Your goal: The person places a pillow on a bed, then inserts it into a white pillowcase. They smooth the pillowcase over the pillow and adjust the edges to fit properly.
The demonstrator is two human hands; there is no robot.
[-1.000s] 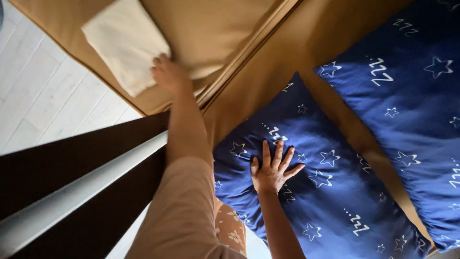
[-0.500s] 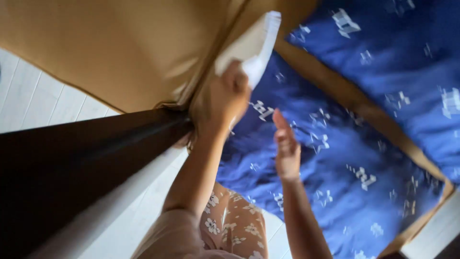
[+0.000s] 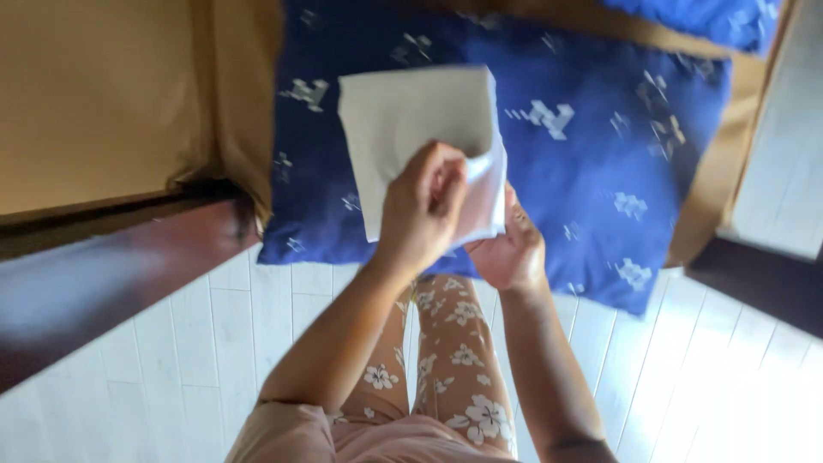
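Note:
A folded white cloth (image 3: 403, 129) is held up in front of me, over a dark blue pillow (image 3: 591, 163) with white star patterns. My left hand (image 3: 422, 204) pinches the cloth's lower edge from the front. Behind the lower right corner of the cloth, my right hand (image 3: 513, 249) grips it, partly hidden by the fabric. The pillow lies on a tan sheet (image 3: 103, 94) that covers the bed.
A dark wooden bed frame rail (image 3: 103, 283) runs across the left. White floorboards (image 3: 686, 377) lie below, with my floral-print trouser legs (image 3: 446, 360) over them. A second blue pillow (image 3: 703, 17) shows at the top right. More dark wood (image 3: 763, 279) sits at the right.
My left hand has carried the white cloth from the tan sheet over to the blue pillow. My right hand left the pillow and took hold of the cloth. The view swung downward.

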